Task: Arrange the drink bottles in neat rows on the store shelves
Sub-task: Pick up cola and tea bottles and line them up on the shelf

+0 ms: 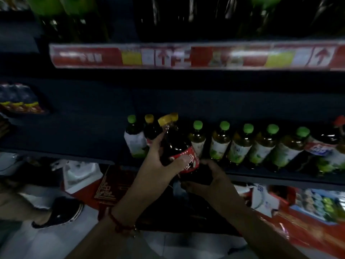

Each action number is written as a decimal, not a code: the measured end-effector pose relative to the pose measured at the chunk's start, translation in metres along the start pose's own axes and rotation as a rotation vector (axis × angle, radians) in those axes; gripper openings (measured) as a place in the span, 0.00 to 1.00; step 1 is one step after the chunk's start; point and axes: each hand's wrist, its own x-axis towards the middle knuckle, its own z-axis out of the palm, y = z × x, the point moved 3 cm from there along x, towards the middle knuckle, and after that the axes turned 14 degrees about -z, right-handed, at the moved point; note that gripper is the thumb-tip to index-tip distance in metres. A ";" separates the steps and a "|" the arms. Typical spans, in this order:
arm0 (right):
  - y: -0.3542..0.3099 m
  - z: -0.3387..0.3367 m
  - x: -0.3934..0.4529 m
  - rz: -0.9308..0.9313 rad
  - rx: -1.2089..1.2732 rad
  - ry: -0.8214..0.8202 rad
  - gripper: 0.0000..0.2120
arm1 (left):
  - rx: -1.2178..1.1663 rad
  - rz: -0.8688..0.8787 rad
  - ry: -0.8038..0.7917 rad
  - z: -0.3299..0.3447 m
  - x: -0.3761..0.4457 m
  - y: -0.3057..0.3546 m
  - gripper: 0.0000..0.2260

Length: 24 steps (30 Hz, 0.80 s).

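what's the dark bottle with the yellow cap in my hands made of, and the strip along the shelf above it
Dark bottle: likely clear, glossy plastic, since small highlights glint on its shoulder and dark liquid shows through; its red label looks like a printed film wrap. Yellow cap: probably opaque plastic. Shelf strip: seemingly a shiny clear plastic cover over printed paper tags, given the pale glare; blur leaves this uncertain.

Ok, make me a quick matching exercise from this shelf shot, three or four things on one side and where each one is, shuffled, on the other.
Things:
1. yellow-capped dark bottle
2. green-capped bottles
3. price strip
4. black shoe

Places:
A. on the floor, lower left
B. in the left hand
C. on the upper shelf's front edge
D. in a row on the shelf, right of the hands

Pairs: 1-B, 2-D, 3-C, 4-A
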 end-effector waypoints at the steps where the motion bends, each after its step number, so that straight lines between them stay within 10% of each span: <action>1: 0.016 0.005 -0.001 -0.007 0.045 0.015 0.23 | -0.023 -0.002 0.006 0.003 0.006 -0.017 0.27; 10: 0.116 0.020 -0.014 -0.089 0.077 0.108 0.27 | -0.070 0.152 -0.064 0.022 0.051 -0.101 0.18; 14: 0.122 0.025 -0.031 -0.027 0.127 0.132 0.22 | 0.277 0.234 -0.088 0.005 0.047 -0.103 0.19; 24: 0.118 -0.009 -0.045 -0.017 0.227 0.335 0.24 | 1.372 0.788 0.421 0.020 0.122 -0.049 0.40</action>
